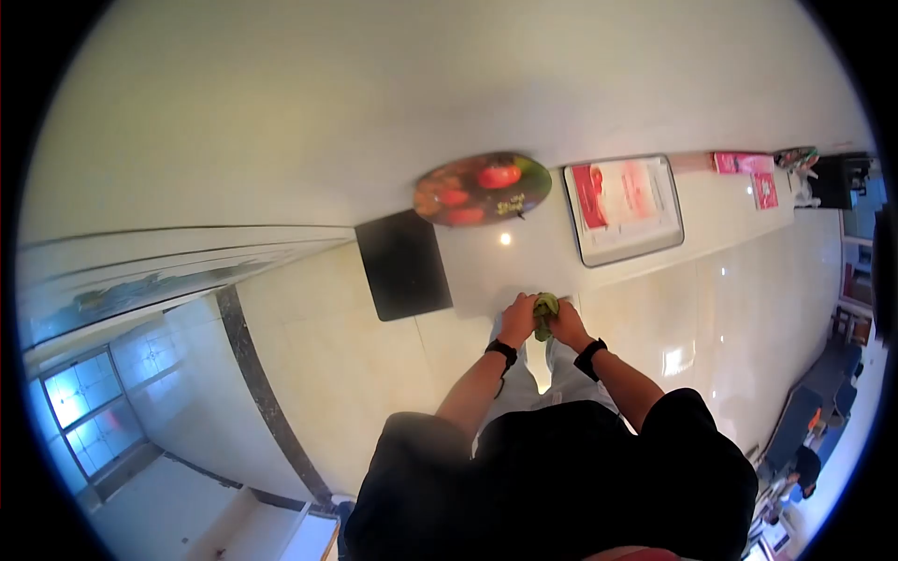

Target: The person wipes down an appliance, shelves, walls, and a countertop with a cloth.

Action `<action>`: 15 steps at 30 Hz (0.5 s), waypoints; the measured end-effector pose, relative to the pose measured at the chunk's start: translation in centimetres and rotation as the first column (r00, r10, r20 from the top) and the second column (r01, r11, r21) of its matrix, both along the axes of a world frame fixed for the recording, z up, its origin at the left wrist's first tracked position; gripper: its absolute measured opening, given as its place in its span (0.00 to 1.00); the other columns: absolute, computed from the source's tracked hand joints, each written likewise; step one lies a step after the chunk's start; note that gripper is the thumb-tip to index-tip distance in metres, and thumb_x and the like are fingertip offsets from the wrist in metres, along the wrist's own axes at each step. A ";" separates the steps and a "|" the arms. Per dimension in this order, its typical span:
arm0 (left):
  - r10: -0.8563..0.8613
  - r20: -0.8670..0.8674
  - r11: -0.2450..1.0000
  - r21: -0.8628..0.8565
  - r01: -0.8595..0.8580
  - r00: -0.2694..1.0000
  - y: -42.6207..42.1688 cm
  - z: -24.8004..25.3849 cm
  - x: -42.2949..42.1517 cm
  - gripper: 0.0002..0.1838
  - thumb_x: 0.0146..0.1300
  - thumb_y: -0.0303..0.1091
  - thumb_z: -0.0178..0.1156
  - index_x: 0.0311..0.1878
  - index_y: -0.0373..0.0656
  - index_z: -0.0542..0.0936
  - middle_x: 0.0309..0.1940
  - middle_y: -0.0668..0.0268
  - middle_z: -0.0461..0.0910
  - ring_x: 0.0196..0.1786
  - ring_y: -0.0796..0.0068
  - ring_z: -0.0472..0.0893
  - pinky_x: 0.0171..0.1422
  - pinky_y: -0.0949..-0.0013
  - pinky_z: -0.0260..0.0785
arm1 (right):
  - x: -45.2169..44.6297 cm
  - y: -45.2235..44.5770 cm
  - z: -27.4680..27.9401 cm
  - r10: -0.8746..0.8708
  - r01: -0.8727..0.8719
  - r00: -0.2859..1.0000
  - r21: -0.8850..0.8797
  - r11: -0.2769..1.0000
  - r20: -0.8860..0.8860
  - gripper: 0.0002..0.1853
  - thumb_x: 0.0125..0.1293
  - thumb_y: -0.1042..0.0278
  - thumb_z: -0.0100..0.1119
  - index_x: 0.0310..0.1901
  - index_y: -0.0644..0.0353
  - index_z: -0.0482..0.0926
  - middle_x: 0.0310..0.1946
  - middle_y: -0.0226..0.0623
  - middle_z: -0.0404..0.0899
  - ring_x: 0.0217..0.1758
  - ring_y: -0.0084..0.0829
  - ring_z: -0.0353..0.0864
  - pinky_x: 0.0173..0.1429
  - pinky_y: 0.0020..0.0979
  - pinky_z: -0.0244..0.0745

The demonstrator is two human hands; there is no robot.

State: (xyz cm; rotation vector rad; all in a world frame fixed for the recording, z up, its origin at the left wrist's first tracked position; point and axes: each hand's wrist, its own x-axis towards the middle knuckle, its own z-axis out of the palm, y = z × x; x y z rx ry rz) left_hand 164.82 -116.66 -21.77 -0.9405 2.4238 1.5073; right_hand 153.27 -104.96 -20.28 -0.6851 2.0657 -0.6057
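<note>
Currently, both hands are holding a crumpled green cloth (545, 316) between them, just off the near edge of the white table (505, 271) and in front of the person's body. The left hand (517, 320) is gripping the cloth from the left, and the right hand (568, 323) is gripping it from the right. The grip of each is closing around the bunched fabric with curled fingers, though how tightly it is squeezing is too small to tell. Some of the cloth is showing between the hands, with a fold sticking up on the far side and another part hanging toward the near side.

Beyond the hands, an oval board (483, 190) with red fruit pictured on it is sitting on the far left of the table, by the wall (374, 112). To its right, a dark-rimmed rectangular tray (625, 210) is lying with a red and white print showing in it. Farther right, a pink box (742, 163) and a red card (764, 191) are resting near the wall.

On the left, a black square panel (404, 266) is adjoining the white surface; whether it is lying on the table or standing beside it is unclear. Each wrist is wearing a dark band, and the arms are reaching forward from a black shirt (561, 477) above the pale floor (327, 346). Well apart, at the near right, another person (804, 470) is appearing small and blurred.
</note>
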 end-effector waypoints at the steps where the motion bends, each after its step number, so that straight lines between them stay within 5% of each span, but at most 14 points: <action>1: 0.020 -0.050 0.998 -0.054 -0.023 0.999 -1.3 2.0 -0.9 0.25 0.53 0.31 0.66 0.57 0.48 0.77 0.45 0.55 0.76 0.47 0.49 0.79 0.48 0.52 0.73 | -0.7 -1.4 2.0 -0.005 0.004 0.998 -0.012 1.000 -0.069 0.19 0.61 0.67 0.60 0.53 0.65 0.74 0.48 0.56 0.78 0.53 0.56 0.76 0.54 0.48 0.73; 6: 0.041 -0.323 0.953 -0.273 -0.134 0.946 -8.9 15.0 -6.4 0.33 0.52 0.25 0.65 0.65 0.51 0.73 0.46 0.59 0.73 0.45 0.54 0.80 0.45 0.56 0.75 | -6.1 -8.1 12.9 -0.109 -0.020 0.956 -0.429 0.903 -0.274 0.22 0.60 0.71 0.60 0.56 0.65 0.70 0.47 0.54 0.75 0.53 0.56 0.74 0.57 0.46 0.71; 8: -0.017 -0.420 0.846 -0.489 -0.211 0.907 -11.3 20.3 -8.6 0.35 0.52 0.23 0.65 0.66 0.52 0.72 0.48 0.61 0.72 0.46 0.55 0.79 0.44 0.55 0.75 | -8.1 -10.8 18.4 -0.175 -0.054 0.926 -0.576 0.815 -0.334 0.24 0.59 0.75 0.61 0.57 0.66 0.69 0.48 0.54 0.73 0.53 0.55 0.73 0.57 0.45 0.70; 15: -0.130 -0.762 0.689 -0.530 -0.495 0.635 -16.5 37.6 -14.0 0.35 0.49 0.18 0.64 0.64 0.51 0.75 0.42 0.62 0.74 0.41 0.59 0.80 0.40 0.60 0.75 | -13.3 -17.6 35.5 -0.319 -0.259 0.832 -0.827 0.499 -0.453 0.31 0.55 0.84 0.63 0.62 0.61 0.69 0.48 0.45 0.72 0.51 0.45 0.74 0.53 0.37 0.73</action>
